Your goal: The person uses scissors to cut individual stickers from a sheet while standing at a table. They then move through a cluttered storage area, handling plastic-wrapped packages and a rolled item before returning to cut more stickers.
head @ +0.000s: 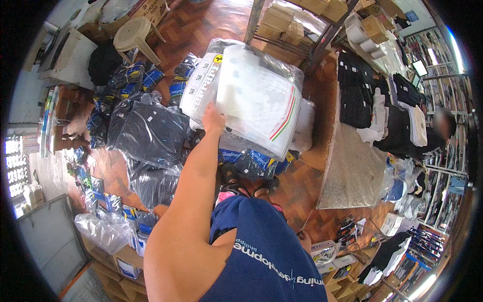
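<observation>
My left hand (213, 119) reaches forward, its fingers curled on the clear plastic of a stack of white printed garments (256, 90). The top garment has a red and green stripe along one edge, and a yellow badge shows on the one beside it. Low at my right side is my right hand (305, 239), mostly hidden by my navy shirt (260, 241). A thin line runs up from it, and whether the hand grips anything is unclear. Below the white stack lie blue-and-black packaged garments (256, 164).
Left of the stack are plastic-bagged black garments (149, 128) and a plastic stool (134, 36). To the right stands a table (351, 173) under bubble wrap, with folded black clothes (354, 90). A person (444, 122) is beyond it. Cardboard boxes (277, 19) sit on a rack ahead.
</observation>
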`<state>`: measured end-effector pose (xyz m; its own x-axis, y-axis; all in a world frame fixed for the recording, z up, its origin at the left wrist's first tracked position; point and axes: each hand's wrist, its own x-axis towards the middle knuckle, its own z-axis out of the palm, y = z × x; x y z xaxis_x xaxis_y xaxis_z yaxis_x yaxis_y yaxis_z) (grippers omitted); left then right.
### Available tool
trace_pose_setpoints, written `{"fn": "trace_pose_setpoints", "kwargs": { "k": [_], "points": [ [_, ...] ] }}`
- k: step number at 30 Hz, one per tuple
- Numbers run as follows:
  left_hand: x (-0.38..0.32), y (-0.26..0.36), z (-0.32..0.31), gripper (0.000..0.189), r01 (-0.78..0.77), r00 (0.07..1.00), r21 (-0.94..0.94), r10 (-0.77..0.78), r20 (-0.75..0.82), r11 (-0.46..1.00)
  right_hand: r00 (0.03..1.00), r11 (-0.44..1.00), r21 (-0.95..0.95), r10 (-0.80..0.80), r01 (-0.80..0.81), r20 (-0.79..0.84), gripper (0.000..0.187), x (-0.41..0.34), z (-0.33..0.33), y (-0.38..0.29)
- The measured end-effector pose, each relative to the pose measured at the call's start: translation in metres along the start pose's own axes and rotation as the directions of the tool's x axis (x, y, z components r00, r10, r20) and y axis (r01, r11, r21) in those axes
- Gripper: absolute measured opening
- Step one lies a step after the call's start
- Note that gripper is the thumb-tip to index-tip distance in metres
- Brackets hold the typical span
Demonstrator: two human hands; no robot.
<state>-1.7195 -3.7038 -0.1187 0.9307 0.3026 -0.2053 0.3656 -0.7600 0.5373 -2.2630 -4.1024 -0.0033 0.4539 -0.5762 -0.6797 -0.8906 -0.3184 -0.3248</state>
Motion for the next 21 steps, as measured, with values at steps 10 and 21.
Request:
{"fn": "trace_pose_setpoints", "kwargs": {
  "k": [10,21],
  "points": [
    [-0.021,-0.022,0.005,0.044,0.232,0.95,-0.141,-0.194,0.243,0.962,0.999,0.998,-0.056,-0.039,0.04,0.01,0.045,-0.014,0.001,-0.027],
    [-0.082,0.085,0.084,0.037,-0.886,0.343,0.426,0.876,0.34,0.181,0.997,0.992,0.102,0.081,-0.08,-0.001,0.041,-0.055,-0.029,-0.078]
  ]
}}
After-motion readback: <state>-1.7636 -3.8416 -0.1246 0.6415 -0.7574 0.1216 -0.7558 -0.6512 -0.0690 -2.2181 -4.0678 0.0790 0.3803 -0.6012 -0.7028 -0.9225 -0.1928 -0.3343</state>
